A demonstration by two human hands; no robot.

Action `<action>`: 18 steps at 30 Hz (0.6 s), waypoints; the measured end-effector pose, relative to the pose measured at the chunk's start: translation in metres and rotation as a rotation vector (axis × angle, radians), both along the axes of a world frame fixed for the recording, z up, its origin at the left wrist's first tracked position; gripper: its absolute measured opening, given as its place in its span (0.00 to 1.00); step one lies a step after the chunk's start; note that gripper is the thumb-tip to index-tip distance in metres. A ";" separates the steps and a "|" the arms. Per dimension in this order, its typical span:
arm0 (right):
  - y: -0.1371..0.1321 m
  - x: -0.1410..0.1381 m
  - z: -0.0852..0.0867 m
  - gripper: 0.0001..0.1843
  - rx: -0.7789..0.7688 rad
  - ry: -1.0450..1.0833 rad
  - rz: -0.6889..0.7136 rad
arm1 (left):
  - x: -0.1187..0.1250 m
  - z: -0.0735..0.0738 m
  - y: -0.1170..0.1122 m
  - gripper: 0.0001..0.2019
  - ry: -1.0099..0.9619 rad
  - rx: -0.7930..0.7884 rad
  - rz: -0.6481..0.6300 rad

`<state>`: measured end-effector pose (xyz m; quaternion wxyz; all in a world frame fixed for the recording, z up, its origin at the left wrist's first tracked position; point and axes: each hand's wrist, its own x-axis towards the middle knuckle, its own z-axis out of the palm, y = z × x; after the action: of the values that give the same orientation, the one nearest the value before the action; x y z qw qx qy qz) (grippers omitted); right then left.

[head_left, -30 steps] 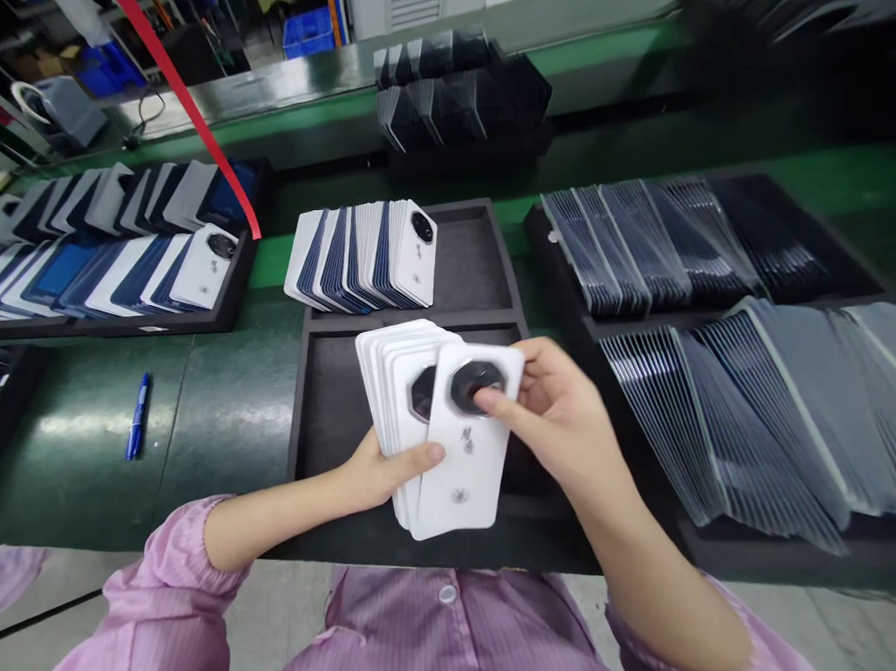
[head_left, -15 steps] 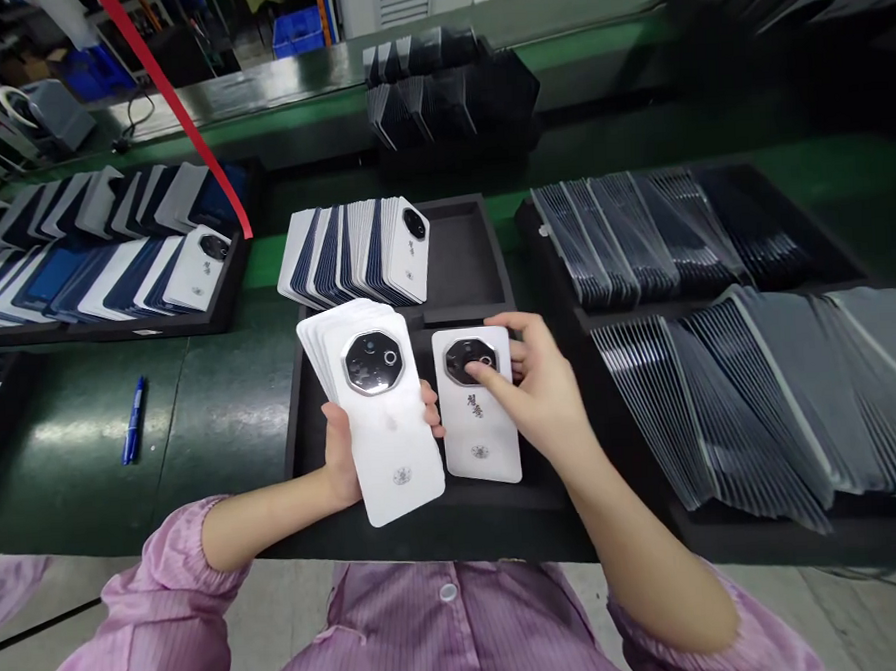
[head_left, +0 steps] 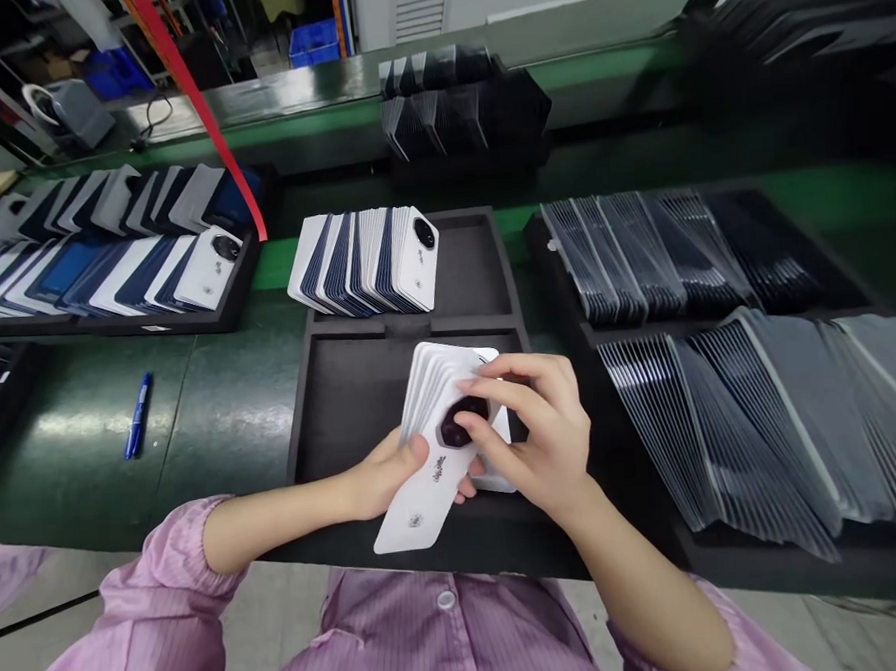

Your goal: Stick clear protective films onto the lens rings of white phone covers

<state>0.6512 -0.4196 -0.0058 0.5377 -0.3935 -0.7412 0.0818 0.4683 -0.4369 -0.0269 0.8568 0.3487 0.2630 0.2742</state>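
Observation:
My left hand (head_left: 395, 473) grips a fanned stack of white phone back covers (head_left: 439, 376), tilted over the tray's front compartment. On the front cover are a dark camera window (head_left: 459, 422), dark lettering and a small round emblem. My right hand (head_left: 539, 426) is curled at that cover's upper part, thumb on the camera window and fingers at the top edge. Behind the stack, another white back cover (head_left: 501, 478) lies low in the black foam tray (head_left: 331, 402), mostly hidden. In the tray's rear compartment, a row of white and dark blue covers (head_left: 365, 265) leans together.
To the right, black trays hold rows of clear and dark sheets (head_left: 723, 421). A tray of white and blue covers (head_left: 122, 277) stands at the left. A blue pen (head_left: 138, 417) lies on the green bench (head_left: 218, 408). More dark panels (head_left: 466, 109) stand at the back.
The stack in my left hand has moved right and tilted, over the cover in the tray. My right hand has come off that cover and onto the stack's front cover.

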 end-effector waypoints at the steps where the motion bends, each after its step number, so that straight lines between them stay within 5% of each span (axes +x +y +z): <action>1: -0.001 0.000 0.001 0.10 -0.022 0.000 -0.001 | 0.000 0.000 0.000 0.38 0.022 0.031 -0.013; 11: -0.002 0.022 0.015 0.07 -0.257 -0.077 0.239 | -0.003 0.005 0.001 0.34 0.090 0.247 -0.096; 18: -0.004 0.019 0.011 0.09 0.010 -0.180 0.101 | -0.005 0.005 -0.001 0.39 0.029 0.077 -0.061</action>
<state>0.6699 -0.4232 0.0054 0.4663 -0.3584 -0.8058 0.0695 0.4634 -0.4381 -0.0224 0.8469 0.3930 0.2538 0.2529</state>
